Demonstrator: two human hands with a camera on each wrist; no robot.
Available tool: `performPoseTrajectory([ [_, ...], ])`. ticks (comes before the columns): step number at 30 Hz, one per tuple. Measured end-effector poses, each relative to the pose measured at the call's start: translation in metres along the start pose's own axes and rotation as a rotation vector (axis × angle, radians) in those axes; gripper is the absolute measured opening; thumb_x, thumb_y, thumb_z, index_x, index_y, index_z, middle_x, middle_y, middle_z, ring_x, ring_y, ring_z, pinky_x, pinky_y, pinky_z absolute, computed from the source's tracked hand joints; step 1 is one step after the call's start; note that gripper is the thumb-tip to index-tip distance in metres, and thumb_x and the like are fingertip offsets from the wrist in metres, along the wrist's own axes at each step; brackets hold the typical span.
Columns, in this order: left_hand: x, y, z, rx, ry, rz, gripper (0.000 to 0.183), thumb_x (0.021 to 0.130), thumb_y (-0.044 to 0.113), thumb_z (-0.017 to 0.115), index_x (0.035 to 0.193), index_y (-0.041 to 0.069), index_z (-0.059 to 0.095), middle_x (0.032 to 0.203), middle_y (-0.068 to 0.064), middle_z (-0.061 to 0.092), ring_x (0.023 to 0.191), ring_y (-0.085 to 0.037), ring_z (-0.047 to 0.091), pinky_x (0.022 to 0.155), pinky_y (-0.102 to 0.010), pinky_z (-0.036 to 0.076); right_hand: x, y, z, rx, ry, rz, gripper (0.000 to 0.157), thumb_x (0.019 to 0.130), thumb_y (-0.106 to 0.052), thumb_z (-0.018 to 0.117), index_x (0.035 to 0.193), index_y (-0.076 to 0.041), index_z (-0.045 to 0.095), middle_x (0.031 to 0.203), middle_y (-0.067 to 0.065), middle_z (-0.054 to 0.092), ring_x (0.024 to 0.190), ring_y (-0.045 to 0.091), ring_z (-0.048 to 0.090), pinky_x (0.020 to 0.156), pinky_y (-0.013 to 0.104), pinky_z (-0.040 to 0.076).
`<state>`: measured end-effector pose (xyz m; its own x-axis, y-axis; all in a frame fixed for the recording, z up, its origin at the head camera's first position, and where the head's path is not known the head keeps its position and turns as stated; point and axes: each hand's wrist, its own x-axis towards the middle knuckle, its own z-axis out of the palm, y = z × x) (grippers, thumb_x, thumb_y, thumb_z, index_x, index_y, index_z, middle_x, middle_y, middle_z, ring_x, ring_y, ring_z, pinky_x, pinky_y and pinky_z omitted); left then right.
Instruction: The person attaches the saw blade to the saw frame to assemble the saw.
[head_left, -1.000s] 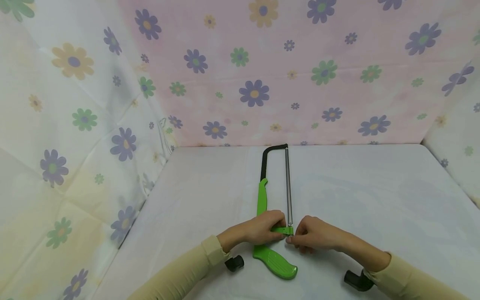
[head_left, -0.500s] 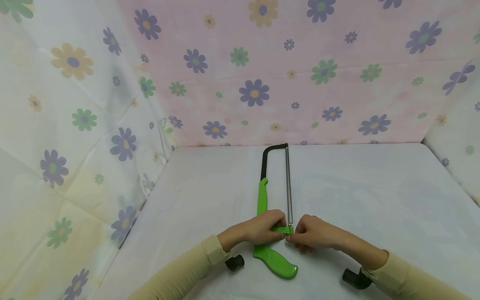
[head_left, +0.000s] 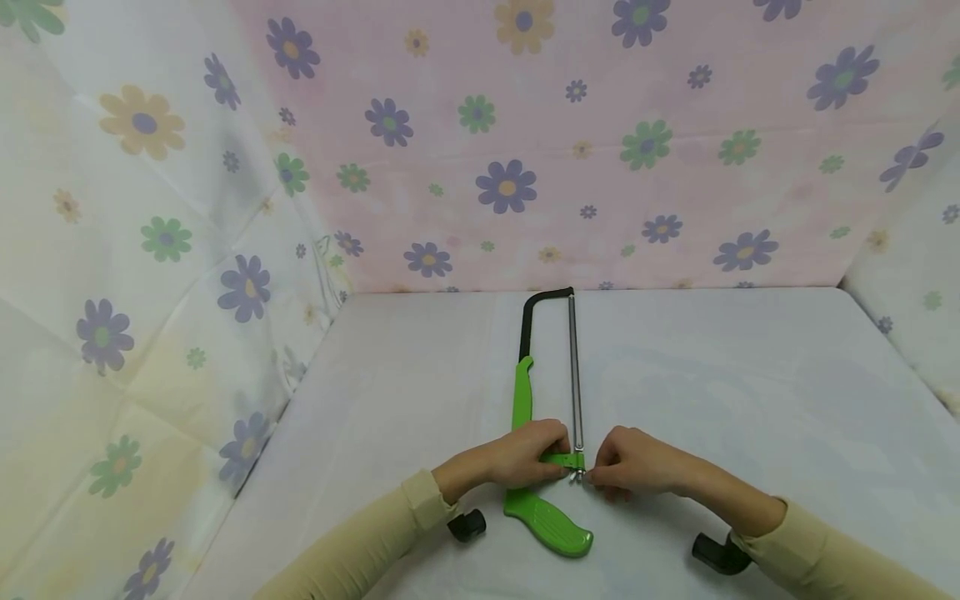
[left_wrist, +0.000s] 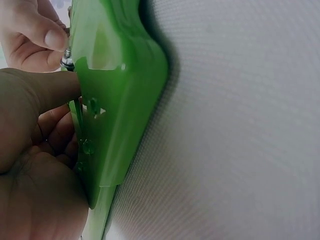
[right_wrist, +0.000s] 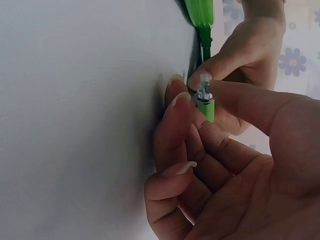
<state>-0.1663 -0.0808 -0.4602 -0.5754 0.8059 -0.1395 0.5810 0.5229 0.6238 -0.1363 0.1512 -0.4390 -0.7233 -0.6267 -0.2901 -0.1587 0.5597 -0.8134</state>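
A hacksaw (head_left: 558, 525) with a bright green handle, a black front frame and a thin grey blade (head_left: 575, 375) lies on the table, its tip pointing away. My left hand (head_left: 528, 454) grips its green frame near the handle end of the blade, fingers curled round the short green arm there. At that arm's end sits a small metal wing nut (right_wrist: 204, 94) on a bolt. My right hand (head_left: 637, 462) has its thumb and curled fingertips at the wing nut, pinching it from the right side. Its other fingers are bent close to the tabletop.
A white cloth covers the table (head_left: 420, 358). Flower-printed fabric (head_left: 510, 150) stands at the back and both sides. Black wrist-worn pieces (head_left: 467, 526) hang under the forearms, low over the table.
The right hand has shifted slightly to the right, and the wing nut now shows in the head view beside its fingertips. The left hand and the hacksaw stay in place.
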Motion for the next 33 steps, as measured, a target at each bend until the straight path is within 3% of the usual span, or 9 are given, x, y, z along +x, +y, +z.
performPoseTrajectory([
  [11, 0.0014, -0.0021, 0.0000, -0.006, 0.000, 0.003, 0.011, 0.099, 0.014, 0.069, 0.101, 0.013, 0.059, 0.092, 0.008, 0.052, 0.084, -0.005, 0.045, 0.073, -0.017, 0.038, 0.0040, 0.0063, 0.0020, 0.031, -0.050, -0.070, 0.022, 0.096, -0.017, 0.069, 0.076, -0.006, 0.070, 0.057, -0.002, 0.055, 0.052, 0.008, 0.046, 0.051, 0.023, 0.037],
  [19, 0.0014, -0.0002, -0.0005, -0.017, -0.007, 0.004, 0.010, 0.099, 0.012, 0.069, 0.103, 0.011, 0.060, 0.096, 0.006, 0.055, 0.085, -0.005, 0.046, 0.075, -0.018, 0.041, 0.0055, 0.0022, 0.0054, 0.071, -0.042, -0.019, 0.039, 0.098, -0.031, 0.068, 0.070, -0.005, 0.072, 0.060, 0.002, 0.063, 0.053, 0.011, 0.054, 0.051, 0.024, 0.042],
  [33, 0.0008, -0.0009, 0.0004, -0.018, -0.002, -0.003, 0.012, 0.099, 0.014, 0.070, 0.100, 0.013, 0.059, 0.093, 0.009, 0.053, 0.082, -0.004, 0.045, 0.073, -0.018, 0.040, 0.0025, 0.0021, 0.0037, 0.027, -0.002, 0.005, 0.031, 0.098, -0.025, 0.067, 0.073, -0.008, 0.075, 0.063, 0.003, 0.067, 0.053, 0.013, 0.057, 0.050, 0.027, 0.043],
])
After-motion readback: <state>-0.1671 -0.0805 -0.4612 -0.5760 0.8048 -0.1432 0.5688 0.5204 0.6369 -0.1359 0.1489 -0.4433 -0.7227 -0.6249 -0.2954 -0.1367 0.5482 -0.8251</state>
